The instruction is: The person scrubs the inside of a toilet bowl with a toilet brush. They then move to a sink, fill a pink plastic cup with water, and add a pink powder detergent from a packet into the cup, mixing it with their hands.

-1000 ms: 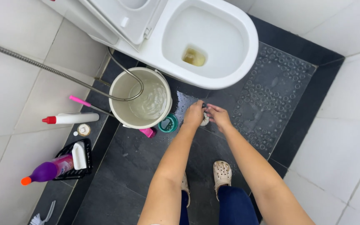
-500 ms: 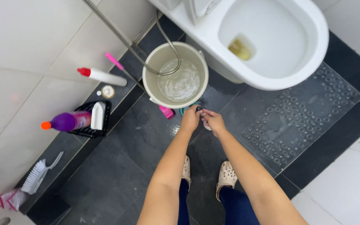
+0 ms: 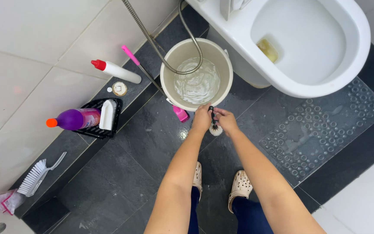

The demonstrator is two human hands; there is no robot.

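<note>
Both my hands meet just in front of a cream bucket (image 3: pixel 166 86) of water. My left hand (image 3: pixel 201 118) and my right hand (image 3: pixel 227 121) are closed together on a small brush (image 3: pixel 215 129) with a dark handle and a white tuft hanging below. The brush hangs over the dark floor tiles, close to the bucket's near rim. A metal hose (image 3: pixel 152 43) loops down into the bucket's water.
A white toilet bowl (image 3: pixel 325 82) with yellow liquid is at the upper right, above a clear bubble mat (image 3: pixel 325 130). A pink-handled tool (image 3: pixel 181 114) leans by the bucket. Left: a red-capped white bottle (image 3: pixel 117 72), a purple bottle (image 3: pixel 74 118) in a black tray, a white scrub brush (image 3: pixel 37 174).
The view has swung, so the bucket and toilet now sit higher and more to the right. My hands stay together by the bucket's front rim.
</note>
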